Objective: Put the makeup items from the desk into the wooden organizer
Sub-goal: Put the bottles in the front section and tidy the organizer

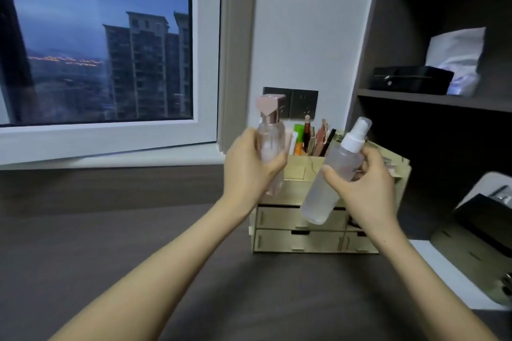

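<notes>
Dark desk (pixel 124 243); wooden organizer (pixel 282 219) standing on it, its rear top slots already crowded with tubes and pencils (pixel 313 141). Frosted spray bottle (pixel 336 171), tilted, in front of the organizer's top; right hand (pixel 371 185) wrapped round its middle. Pink pump bottle (pixel 270 141), upright, over the organizer's left edge; left hand (pixel 246 171) curled round its body. Best seated singly, base first; right the spray bottle before lowering, clear of the pencils.

We see open desk (pixel 110 243) left of the wooden organizer (pixel 304 241); upright cosmetics (pixel 313 138) crowd its rear compartment.
</notes>
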The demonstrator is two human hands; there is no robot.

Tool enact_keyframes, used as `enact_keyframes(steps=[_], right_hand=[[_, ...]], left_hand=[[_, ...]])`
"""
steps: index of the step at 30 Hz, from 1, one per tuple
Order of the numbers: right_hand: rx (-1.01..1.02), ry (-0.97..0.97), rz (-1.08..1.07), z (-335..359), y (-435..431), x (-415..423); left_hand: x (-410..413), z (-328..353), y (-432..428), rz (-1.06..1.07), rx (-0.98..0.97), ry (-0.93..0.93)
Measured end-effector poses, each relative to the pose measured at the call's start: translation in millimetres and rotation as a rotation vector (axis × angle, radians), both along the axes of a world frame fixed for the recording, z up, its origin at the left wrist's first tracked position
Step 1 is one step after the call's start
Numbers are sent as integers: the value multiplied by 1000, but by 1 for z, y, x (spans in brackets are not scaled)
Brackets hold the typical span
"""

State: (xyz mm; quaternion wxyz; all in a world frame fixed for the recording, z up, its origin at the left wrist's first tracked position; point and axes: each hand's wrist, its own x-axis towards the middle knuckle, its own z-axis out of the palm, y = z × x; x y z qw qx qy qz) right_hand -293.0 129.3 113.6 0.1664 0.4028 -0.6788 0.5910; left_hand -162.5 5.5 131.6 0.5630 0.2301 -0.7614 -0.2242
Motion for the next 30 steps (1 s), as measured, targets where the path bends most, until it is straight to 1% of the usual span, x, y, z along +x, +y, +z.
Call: enact_keyframes(steps=[2,6,11,18,24,27,30], right_hand=[[-5,11,-11,6,2,-8],[-35,21,-20,17,6,-22],[-63,24,-4,23,4,-38],[-46,41,7,16,-11,-53],[-71,38,22,20,-20,-59],[-78,54,7,24,-27,-61],[-77,51,-9,28,-39,-65]], left_hand=[[-33,8,1,-25,-17,-41],[-78,12,-6,34,22,-79],[-108,4,-21,97,73,-120],[-127,-20,-27,154,196,-262],[-125,-22,-23,238,165,-394],[-119,-21,-23,291,88,-517],[-110,-23,-25,267,23,-605]])
